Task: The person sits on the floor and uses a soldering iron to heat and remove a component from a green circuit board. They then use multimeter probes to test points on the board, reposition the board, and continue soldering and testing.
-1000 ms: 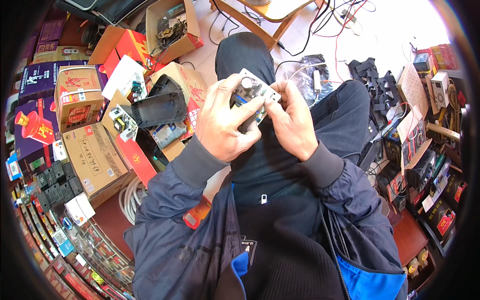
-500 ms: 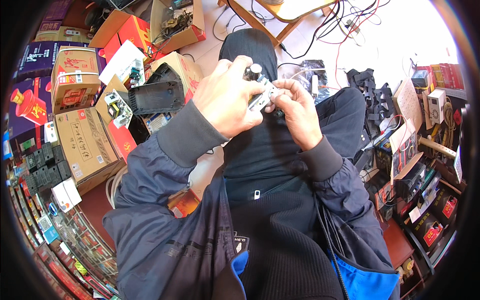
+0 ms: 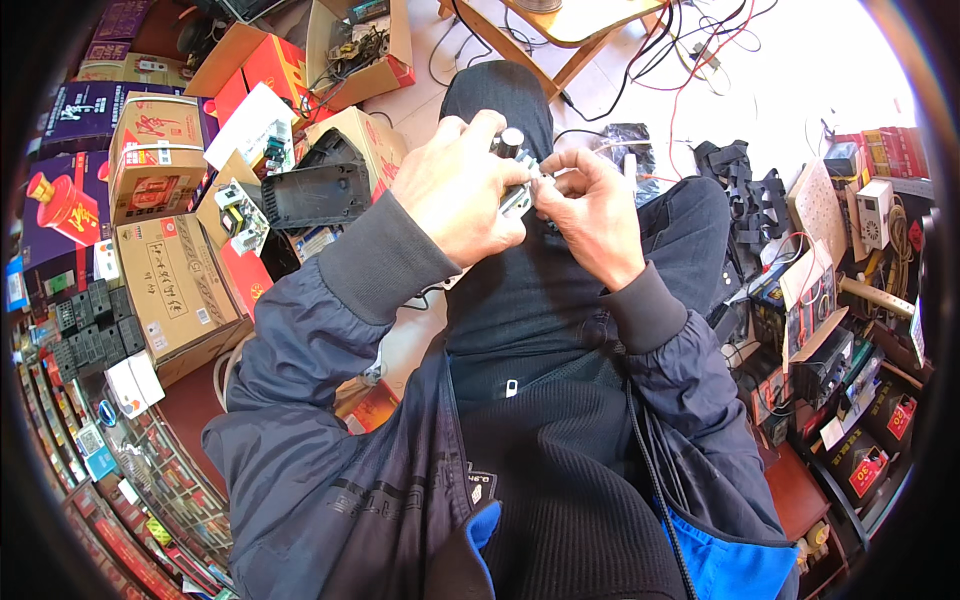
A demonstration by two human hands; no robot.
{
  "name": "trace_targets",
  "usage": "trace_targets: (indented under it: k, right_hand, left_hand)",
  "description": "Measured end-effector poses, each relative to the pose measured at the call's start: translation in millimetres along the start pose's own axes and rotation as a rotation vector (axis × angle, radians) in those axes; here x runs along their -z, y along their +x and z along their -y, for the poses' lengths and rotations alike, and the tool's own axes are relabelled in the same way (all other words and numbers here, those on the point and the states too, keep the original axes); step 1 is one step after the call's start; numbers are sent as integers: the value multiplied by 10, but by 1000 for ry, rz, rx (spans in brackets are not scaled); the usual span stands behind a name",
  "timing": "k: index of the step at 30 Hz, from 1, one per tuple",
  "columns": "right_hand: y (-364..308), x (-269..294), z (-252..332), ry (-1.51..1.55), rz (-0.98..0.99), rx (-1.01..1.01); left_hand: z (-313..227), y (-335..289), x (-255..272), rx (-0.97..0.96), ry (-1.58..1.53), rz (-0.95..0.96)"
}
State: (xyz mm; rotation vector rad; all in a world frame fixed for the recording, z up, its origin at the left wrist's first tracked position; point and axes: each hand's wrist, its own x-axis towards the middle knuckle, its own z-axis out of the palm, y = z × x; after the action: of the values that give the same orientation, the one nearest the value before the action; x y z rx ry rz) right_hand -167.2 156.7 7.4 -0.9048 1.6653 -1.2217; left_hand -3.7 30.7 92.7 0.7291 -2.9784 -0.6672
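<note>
Above my right-of-centre lap, my left hand (image 3: 452, 190) is closed around a small circuit board (image 3: 517, 200) with silvery metal parts. A dark cylinder with a pale top, like a capacitor (image 3: 511, 139), sticks up from the board's far end. My right hand (image 3: 597, 212) meets the board's right edge, thumb and fingers pinched together. Whether these fingertips grip the board itself or a small part on it is hidden. Much of the board is covered by my left fingers. Both hands are over my dark trouser leg (image 3: 495, 90).
At left stand cardboard boxes (image 3: 165, 280), a black plastic housing (image 3: 318, 195) and another circuit board (image 3: 240, 217). A wooden stool (image 3: 590, 25) and loose cables (image 3: 690, 70) are ahead. Black straps (image 3: 745, 190) and shelves of electrical parts (image 3: 850, 360) lie at right.
My right hand has turned slightly, its fingers drawing closer together over the board's right edge. The left hand keeps its hold, and the board looks slightly tilted.
</note>
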Motion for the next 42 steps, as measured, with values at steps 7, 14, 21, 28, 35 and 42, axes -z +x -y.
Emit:
trace_targets:
  k: [7,14,21,28,35,42]
  right_hand:
    - [6,-21,9,3,-14,33]
    - [14,-70,-111,67,-19,11]
    - [2,-89,-83,-91,-119,150]
    - [-28,-112,39,-161,-133,114]
    - [-44,-91,118,-241,-148,116]
    - [-39,-90,149,-346,-147,166]
  left_hand:
    - [1,-11,-40,-6,6,-27]
    - [-18,-76,-138,-23,19,-103]
    - [-48,-80,-137,-46,27,-126]
    - [-98,-79,-108,-3,37,-105]
    - [-58,-84,-127,-1,22,-86]
    - [-52,-91,-123,5,36,-70]
